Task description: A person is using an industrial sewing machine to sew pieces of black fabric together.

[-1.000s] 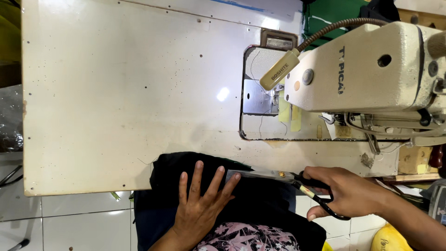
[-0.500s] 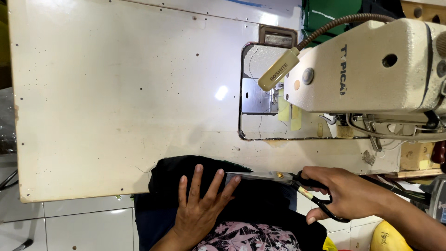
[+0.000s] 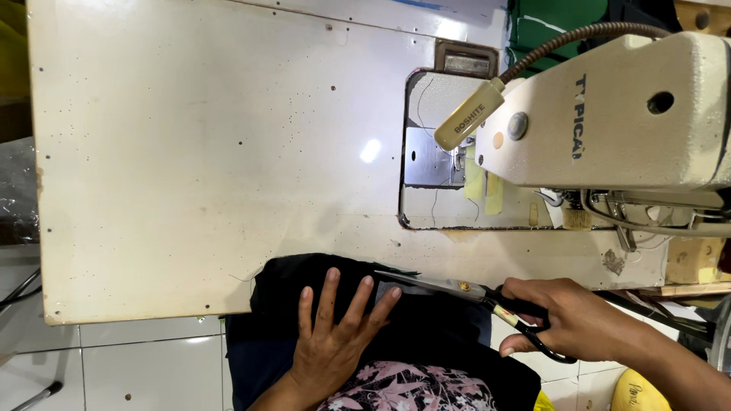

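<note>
- Scissors [image 3: 487, 301]: long axis runs across the table's [image 3: 190, 152] near edge, tips pointing toward the person's left, handles at the right, blades slightly parted over the cloth [image 3: 320, 278].
- Right hand [image 3: 567, 320]: fingers closed through the black handles.
- Left hand [image 3: 335, 335]: flat, fingers spread, pressing the black cloth (beside the blade tips).
- Sewing machine [image 3: 609, 114]: beyond, at the right.
</note>
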